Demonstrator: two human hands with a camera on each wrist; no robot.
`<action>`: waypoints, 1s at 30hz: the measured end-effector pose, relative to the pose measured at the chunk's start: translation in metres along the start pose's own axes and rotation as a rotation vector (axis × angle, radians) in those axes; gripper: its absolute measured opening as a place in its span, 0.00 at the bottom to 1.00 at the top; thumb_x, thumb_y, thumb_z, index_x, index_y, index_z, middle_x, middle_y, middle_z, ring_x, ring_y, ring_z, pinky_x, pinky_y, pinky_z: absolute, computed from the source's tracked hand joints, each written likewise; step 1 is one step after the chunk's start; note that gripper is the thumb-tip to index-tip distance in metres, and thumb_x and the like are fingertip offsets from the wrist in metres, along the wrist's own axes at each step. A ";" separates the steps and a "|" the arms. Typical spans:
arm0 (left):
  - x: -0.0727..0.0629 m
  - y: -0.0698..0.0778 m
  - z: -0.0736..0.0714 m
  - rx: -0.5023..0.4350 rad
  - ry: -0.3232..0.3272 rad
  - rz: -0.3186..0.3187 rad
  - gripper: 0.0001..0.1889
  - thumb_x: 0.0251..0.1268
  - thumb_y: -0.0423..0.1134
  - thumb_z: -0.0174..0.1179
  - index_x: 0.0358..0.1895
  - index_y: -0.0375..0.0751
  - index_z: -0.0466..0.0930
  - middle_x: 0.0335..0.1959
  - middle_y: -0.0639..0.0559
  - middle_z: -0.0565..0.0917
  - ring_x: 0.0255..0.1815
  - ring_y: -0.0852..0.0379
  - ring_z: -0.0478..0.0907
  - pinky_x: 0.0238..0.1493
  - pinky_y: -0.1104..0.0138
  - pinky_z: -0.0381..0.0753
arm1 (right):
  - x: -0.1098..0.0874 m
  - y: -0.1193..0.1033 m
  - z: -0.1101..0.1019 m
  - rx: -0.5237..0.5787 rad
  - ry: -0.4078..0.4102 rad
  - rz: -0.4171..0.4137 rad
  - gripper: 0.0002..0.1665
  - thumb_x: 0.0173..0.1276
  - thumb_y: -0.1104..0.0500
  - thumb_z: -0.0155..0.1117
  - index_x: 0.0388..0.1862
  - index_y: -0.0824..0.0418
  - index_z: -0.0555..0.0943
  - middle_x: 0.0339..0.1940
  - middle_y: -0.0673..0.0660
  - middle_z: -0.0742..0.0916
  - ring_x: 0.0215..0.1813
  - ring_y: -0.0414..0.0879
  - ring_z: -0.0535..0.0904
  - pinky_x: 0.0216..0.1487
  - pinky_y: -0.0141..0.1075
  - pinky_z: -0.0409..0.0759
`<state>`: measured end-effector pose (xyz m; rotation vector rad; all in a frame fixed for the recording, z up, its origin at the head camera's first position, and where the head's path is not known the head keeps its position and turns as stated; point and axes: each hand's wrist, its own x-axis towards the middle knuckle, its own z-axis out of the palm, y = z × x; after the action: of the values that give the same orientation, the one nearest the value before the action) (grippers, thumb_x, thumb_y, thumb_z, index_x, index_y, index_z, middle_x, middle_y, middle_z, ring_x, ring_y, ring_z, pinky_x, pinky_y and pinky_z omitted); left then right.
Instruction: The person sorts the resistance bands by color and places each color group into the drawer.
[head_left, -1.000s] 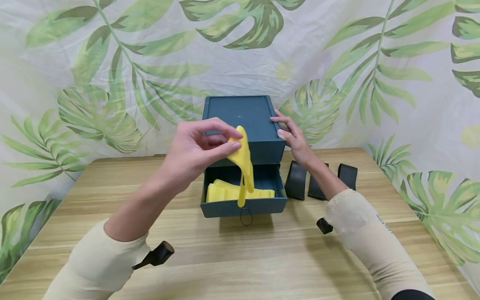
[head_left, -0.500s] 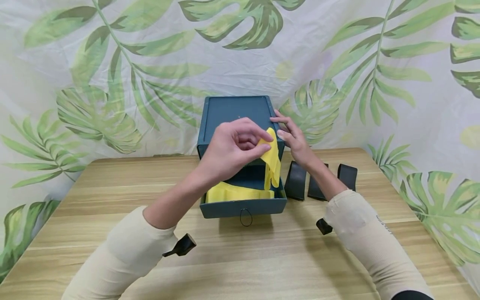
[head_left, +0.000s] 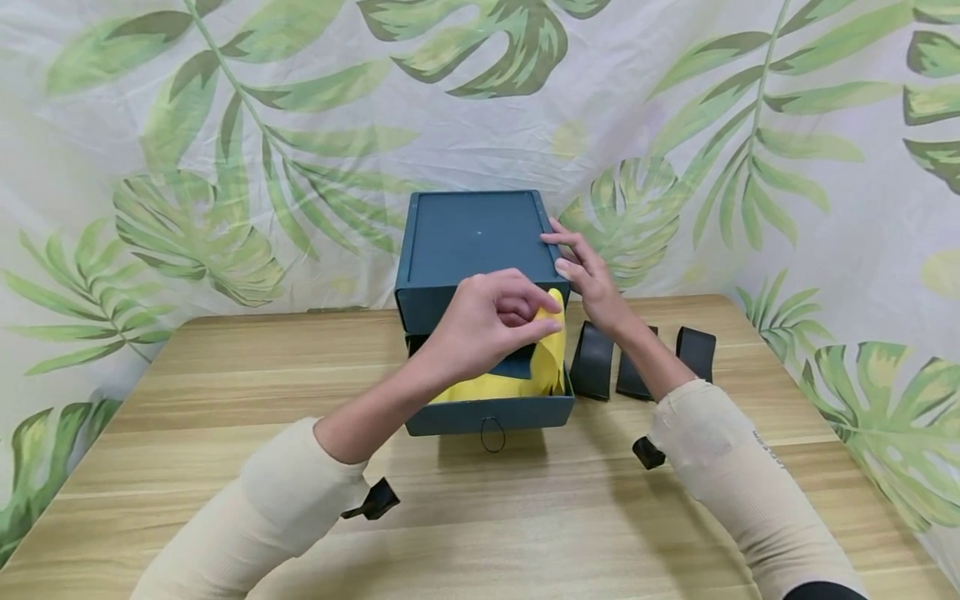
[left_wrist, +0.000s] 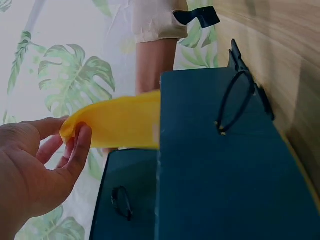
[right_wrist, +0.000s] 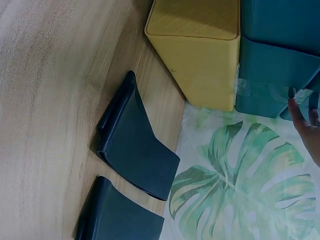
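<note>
At the wood-grain table [head_left: 480,517], I see the left hand [head_left: 491,323] lower its pinched floppy yellow strip [head_left: 551,358] partway into the boxy blue drawer [head_left: 450,421], the right hand [head_left: 590,273] resting straight-fingered against the blue cabinet [head_left: 476,229].

the blue drawer unit [head_left: 476,237] is viewed forward and downward from the head, its drawer front [left_wrist: 225,165] is faced closely, sideways, from the left wrist, and black pieces [right_wrist: 140,145], shared with the head view, are seen nearer from the right wrist.
</note>
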<state>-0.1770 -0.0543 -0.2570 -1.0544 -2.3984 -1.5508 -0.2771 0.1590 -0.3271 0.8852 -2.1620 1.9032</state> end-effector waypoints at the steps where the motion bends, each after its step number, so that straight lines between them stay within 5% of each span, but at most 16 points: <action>1: -0.003 -0.002 -0.001 -0.005 -0.002 -0.005 0.06 0.64 0.29 0.72 0.42 0.32 0.89 0.34 0.48 0.82 0.32 0.57 0.83 0.45 0.65 0.86 | 0.000 0.000 0.000 -0.003 0.001 -0.001 0.30 0.78 0.56 0.46 0.73 0.71 0.66 0.86 0.62 0.55 0.83 0.68 0.52 0.73 0.69 0.60; 15: -0.061 -0.037 -0.032 0.101 -0.042 -0.189 0.07 0.63 0.29 0.72 0.43 0.32 0.90 0.38 0.46 0.87 0.33 0.56 0.84 0.36 0.68 0.86 | 0.000 0.000 0.001 0.010 -0.002 0.013 0.31 0.78 0.56 0.46 0.73 0.72 0.65 0.87 0.61 0.53 0.84 0.67 0.49 0.74 0.70 0.57; 22: -0.070 -0.051 -0.043 0.172 -0.091 -0.261 0.09 0.63 0.28 0.72 0.46 0.30 0.90 0.41 0.43 0.88 0.35 0.55 0.86 0.36 0.69 0.85 | 0.000 0.001 0.000 0.013 -0.003 0.007 0.31 0.78 0.57 0.46 0.73 0.73 0.65 0.87 0.62 0.53 0.84 0.65 0.51 0.74 0.69 0.60; 30: -0.074 -0.045 -0.049 0.376 -0.205 -0.237 0.09 0.63 0.30 0.72 0.45 0.30 0.90 0.41 0.44 0.84 0.36 0.55 0.85 0.36 0.68 0.85 | 0.000 0.000 0.000 0.004 -0.004 -0.002 0.31 0.78 0.56 0.46 0.73 0.73 0.65 0.86 0.62 0.54 0.84 0.66 0.51 0.74 0.69 0.59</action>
<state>-0.1613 -0.1427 -0.2992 -0.9142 -2.8911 -1.0158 -0.2766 0.1586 -0.3270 0.8928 -2.1598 1.9065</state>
